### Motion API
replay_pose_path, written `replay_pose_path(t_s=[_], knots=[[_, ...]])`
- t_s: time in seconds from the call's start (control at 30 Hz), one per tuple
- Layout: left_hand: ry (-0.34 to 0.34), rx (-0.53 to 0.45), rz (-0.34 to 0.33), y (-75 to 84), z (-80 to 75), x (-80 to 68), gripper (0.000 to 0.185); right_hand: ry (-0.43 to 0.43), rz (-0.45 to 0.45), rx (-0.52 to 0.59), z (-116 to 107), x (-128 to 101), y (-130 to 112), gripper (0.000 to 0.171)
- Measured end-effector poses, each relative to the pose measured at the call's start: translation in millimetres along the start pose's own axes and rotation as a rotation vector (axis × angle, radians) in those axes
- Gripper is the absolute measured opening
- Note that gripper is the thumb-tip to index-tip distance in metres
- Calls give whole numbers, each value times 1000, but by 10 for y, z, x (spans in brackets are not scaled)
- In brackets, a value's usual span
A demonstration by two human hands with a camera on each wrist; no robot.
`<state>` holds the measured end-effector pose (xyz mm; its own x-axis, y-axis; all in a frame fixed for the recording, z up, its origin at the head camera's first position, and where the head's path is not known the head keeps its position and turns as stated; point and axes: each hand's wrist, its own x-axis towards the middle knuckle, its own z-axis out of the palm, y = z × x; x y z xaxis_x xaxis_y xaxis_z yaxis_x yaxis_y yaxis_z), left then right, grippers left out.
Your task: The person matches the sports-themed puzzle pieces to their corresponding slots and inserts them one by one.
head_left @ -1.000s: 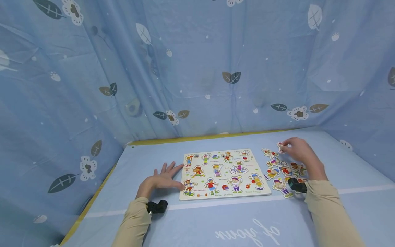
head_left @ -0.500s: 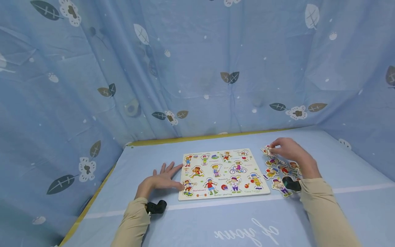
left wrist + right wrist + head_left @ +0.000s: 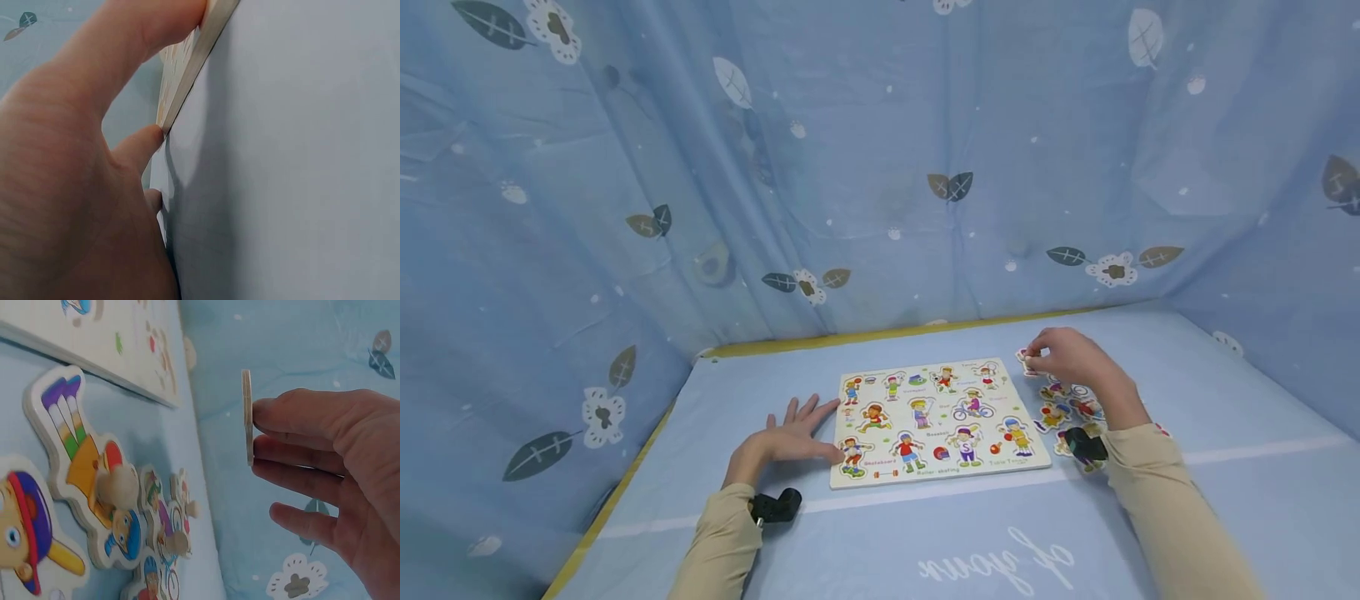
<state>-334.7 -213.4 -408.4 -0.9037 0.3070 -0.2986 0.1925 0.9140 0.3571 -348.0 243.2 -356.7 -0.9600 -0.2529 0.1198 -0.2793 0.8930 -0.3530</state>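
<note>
My right hand pinches a wooden puzzle piece beyond the puzzle board's right back corner. In the right wrist view the piece is seen edge-on, so its picture is hidden. The pale puzzle board, printed with sports figures and words, lies flat. At its left edge my left hand is spread, fingers nearly straight. In the left wrist view the thumb and a fingertip touch the board's edge. Several loose knobbed puzzle pieces lie right of the board, partly under my right forearm.
A pale blue cloth with white lettering covers the table. Blue patterned curtains close off the back and sides. Each wrist carries a small black camera. In the right wrist view, a piece with a round knob lies near the board.
My right hand has moved left toward the board's back corner, carrying the pinched puzzle piece away from over the loose ones. The left hand stays at the board's edge. The head view shifts slightly.
</note>
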Motion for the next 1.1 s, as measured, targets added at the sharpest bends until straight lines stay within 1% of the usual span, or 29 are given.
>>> replay_pose_path(t_s=[0.07, 0.13, 0.27, 0.5, 0.73, 0.9, 1.03, 1.1], knots=[[-1, 1, 5, -9, -2, -5, 109, -10, -13, -6, 18, 27, -53, 20], [-1, 0, 9, -8, -23, -12, 109, -10, -45, -24, 42, 62, -107, 19], [8, -2, 7, -15, -60, -18, 109, -15, -78, -25, 138, 158, -235, 18], [16, -16, 5, -3, -32, -18, 108, -48, -149, -35, 324, 353, -549, 17], [12, -20, -14, 30, -14, -6, 108, -60, -171, -21, 416, 491, -848, 19], [14, -12, -10, 15, -19, -1, 107, -71, -177, -1, 511, 569, -1030, 19], [12, -15, -5, 2, -15, -9, 107, -98, -195, -20, 630, 632, -1170, 13], [14, -17, -4, -1, -10, -14, 108, -109, -213, -38, 693, 663, -1230, 15]])
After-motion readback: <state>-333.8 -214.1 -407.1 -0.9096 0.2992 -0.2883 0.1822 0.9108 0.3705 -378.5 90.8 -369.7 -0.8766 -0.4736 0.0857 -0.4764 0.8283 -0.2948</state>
